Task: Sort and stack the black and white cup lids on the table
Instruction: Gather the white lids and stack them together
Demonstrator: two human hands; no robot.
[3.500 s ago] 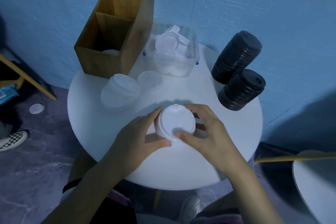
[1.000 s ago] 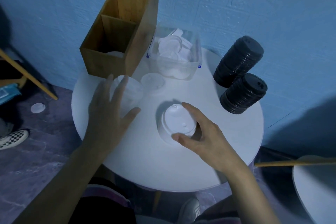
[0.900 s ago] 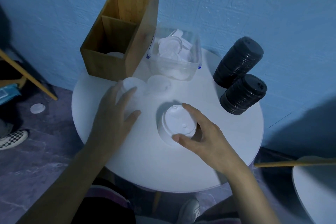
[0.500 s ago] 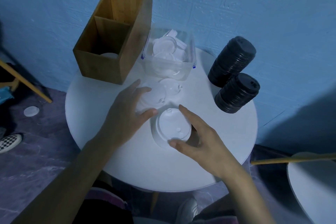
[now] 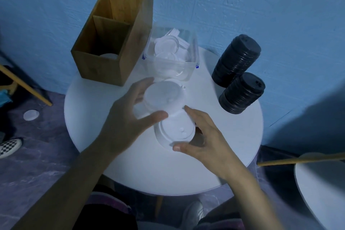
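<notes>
Head view, and here we go: my left hand (image 5: 123, 127) has made its trip out and back. A moment ago it was flat and reaching for the far-left pile by the wooden box (image 5: 104, 61). Now its thumb and fingers are wrapped round that bundle of white lids (image 5: 162, 97), which has come in from beside the box to sit right against the far-left edge of the white stack (image 5: 175, 132) at the middle of the table (image 5: 149, 170). It looks tipped toward me, and with the blur I can't tell whether it is fully off the table. My right hand (image 5: 203, 144) hasn't budged: thumb on the near side and fingers curved round the right side, it is still gripping the stack to keep it steady. So the two white piles are about to become one, I reckon. The next job is to line the bundle up over the stack and seat it without knocking things askew. The two black stacks (image 5: 237, 58) lean untouched at the far right, already sorted by the look of them. More white lids wait in the clear tub (image 5: 168, 69) at the far side, so there's white still to gather.
</notes>
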